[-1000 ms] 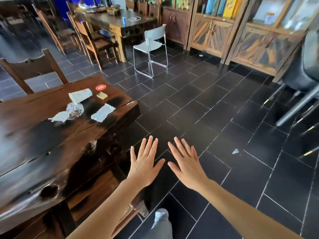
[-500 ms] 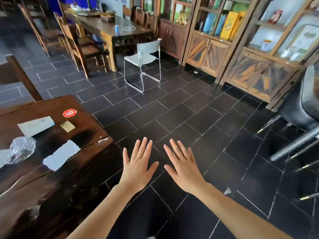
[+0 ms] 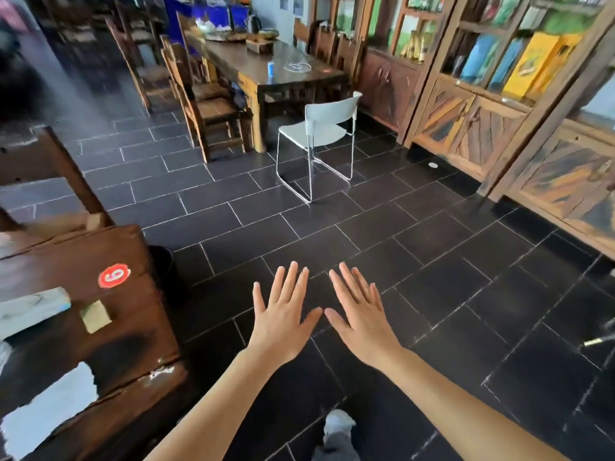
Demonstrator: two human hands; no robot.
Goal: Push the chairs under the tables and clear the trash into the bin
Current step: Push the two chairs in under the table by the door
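While your two hands hung flat and spread over the dark tiled floor [image 3: 416, 261], palms down and thumbs nearly meeting, neither one had anything in it: your left hand [image 3: 283, 322] and your right hand [image 3: 362, 319] were both slack and empty, side by side. Nearest to you on the left stood the numbered wooden table [image 3: 100, 327], with scraps of trash on its top: a white torn paper [image 3: 50, 404] at the near edge, a small yellowish note [image 3: 95, 316] further in, and a pale folded card [image 3: 31, 311] beside it, all well to the left of your left hand, which was clearly the nearer one for reaching them. Farther ahead and slightly right, the white metal chair [image 3: 319, 134] stood out on the open floor, apart from the far wooden table [image 3: 266, 71], its backrest on the right-hand side and its seat facing left toward that table's end. By my reading, that chair wanted a leftward, away-from-you push, and your right hand lay marginally closer to its back. I could not make out a bin for certain.
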